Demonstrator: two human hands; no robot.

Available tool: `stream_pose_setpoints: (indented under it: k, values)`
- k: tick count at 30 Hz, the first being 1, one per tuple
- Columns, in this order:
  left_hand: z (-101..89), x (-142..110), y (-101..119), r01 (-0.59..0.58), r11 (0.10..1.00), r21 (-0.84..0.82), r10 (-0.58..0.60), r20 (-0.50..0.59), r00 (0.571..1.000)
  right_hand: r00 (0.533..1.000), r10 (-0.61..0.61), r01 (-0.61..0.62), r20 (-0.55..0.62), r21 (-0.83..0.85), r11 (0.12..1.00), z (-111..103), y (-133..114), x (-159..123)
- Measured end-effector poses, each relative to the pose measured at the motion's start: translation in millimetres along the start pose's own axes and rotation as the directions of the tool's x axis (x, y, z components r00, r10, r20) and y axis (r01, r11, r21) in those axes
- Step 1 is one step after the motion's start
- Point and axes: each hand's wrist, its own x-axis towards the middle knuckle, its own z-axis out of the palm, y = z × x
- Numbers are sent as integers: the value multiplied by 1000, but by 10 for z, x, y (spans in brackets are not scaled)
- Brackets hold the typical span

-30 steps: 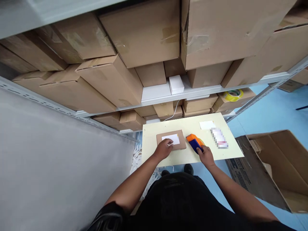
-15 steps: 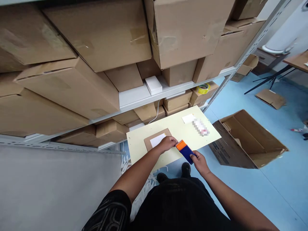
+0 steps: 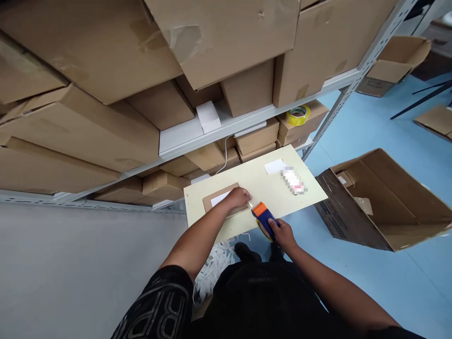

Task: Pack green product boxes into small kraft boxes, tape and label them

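Observation:
A flat brown parcel with a white label lies on a small pale yellow table. My left hand rests on the parcel's right end, fingers curled and pinching a strip of tape at the edge. My right hand grips an orange and blue tape dispenser just right of the parcel, at the table's front edge. A short stretch of tape runs from the dispenser to my left fingers.
Metal shelves packed with cardboard boxes rise behind the table. A yellow tape roll sits on a box there. White labels lie on the table's right part. An open cardboard box lies on the blue floor at right. Paper shreds lie below the table.
My left hand slid from the label to the parcel's right end. The dispenser came in from the right beside it, then drew back toward the table's front edge. The view swung left and up.

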Motion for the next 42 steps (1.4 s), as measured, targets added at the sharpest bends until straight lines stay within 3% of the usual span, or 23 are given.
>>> stream_pose_setpoints:
  k: [4,7,11,17,22,27,35,37,39,40,42]
  values:
    - [-286,263,124,11,972,237,-9,-10,1000,999,45,-45,3,-6,999,-86,184,-19]
    - [-359,490,231,-9,935,354,-4,36,999,988,148,-151,48,66,986,-64,292,13]
    - [-194,793,359,-14,860,509,-35,85,996,929,318,-359,189,253,898,118,328,45]
    - [180,1031,387,-73,728,681,-123,234,964,737,551,-675,391,416,609,405,384,-19]
    - [283,1093,321,-126,633,764,-151,281,948,651,594,-756,472,474,451,482,377,3]
    - [272,1157,200,-125,582,804,-126,241,962,624,568,-772,536,537,340,481,305,103]
    - [231,1186,50,-56,605,794,-102,147,984,572,529,-815,627,506,281,536,429,169]
    - [137,1114,40,-81,644,761,-22,123,992,566,519,-821,640,491,290,550,431,155]
    - [-11,942,-28,-147,715,683,154,51,987,569,504,-821,650,486,300,559,422,142]
    - [-100,812,-101,-187,756,628,260,-26,965,571,493,-820,656,488,300,563,417,138]
    - [-284,474,-336,-217,789,575,358,-142,923,573,483,-818,662,495,292,574,412,131]
